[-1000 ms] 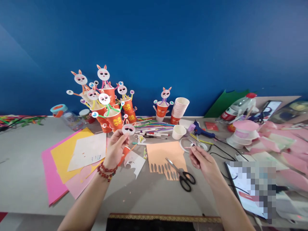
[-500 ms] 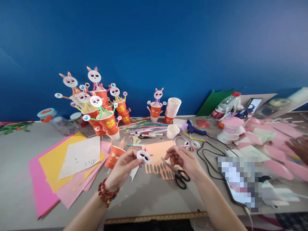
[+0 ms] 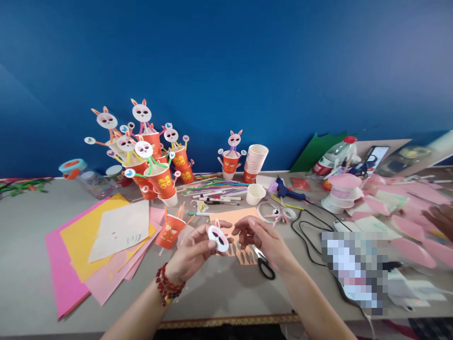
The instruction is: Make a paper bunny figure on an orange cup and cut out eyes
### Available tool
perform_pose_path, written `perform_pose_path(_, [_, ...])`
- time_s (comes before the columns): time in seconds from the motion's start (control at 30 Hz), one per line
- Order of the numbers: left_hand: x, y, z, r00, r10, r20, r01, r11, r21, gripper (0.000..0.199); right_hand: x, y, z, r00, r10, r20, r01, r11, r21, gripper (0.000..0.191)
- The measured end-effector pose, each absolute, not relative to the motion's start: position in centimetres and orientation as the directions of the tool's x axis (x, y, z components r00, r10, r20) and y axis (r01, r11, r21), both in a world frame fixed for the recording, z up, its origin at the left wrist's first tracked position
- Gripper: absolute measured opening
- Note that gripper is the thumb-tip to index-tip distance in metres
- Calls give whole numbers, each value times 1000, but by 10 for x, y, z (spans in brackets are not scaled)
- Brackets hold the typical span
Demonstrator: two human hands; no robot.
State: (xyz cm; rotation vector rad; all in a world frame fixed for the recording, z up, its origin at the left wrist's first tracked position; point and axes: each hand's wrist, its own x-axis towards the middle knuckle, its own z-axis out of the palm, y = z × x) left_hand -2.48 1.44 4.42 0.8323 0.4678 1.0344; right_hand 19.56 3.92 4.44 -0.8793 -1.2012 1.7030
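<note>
A white paper rabbit face point(image 3: 221, 242) with dark eyes, pink patches and ears is pinched in my left hand point(image 3: 194, 252), tilted toward the right. My right hand point(image 3: 264, 241) is just right of the face, its fingers curled and drawn together. Anything between those fingertips is too small to make out. Below my right hand, black-handled scissors point(image 3: 266, 270) lie partly hidden. Behind both hands a peach paper sheet point(image 3: 244, 215) lies on the table, with several grey leaf-shaped cut-outs or marks point(image 3: 244, 257) along its near edge.
Several red cups with rabbit figures point(image 3: 161, 182) stand back left. An orange cup point(image 3: 170, 231) and coloured papers point(image 3: 76, 245) lie at left. Pens point(image 3: 212, 189), a blue glue gun point(image 3: 288, 190), black cable point(image 3: 300, 241) and a phone point(image 3: 350, 269) lie around. Another person's hand point(image 3: 440, 219) is at far right.
My left hand has moved right and slightly down, turning the rabbit face so that it tilts. My right hand has shifted slightly left, closer to the face, covering more of the scissors.
</note>
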Motion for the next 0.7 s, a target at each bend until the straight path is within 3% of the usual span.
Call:
perform_pose_path(0.23, [-19, 15, 43, 464, 883, 71, -591, 249, 768, 13, 186, 34, 52, -393, 917, -65, -198, -153, -968, 36])
perform_pose_path(0.47, [-12, 16, 48, 480, 873, 85, -629, 275, 727, 13, 179, 32, 46, -377, 926, 2, -78, -30, -996, 35])
perform_pose_path(0.7, [-4, 12, 41, 460, 886, 63, -690, 312, 653, 15, 167, 24, 40, -139, 986, 88, 93, 102, -991, 39])
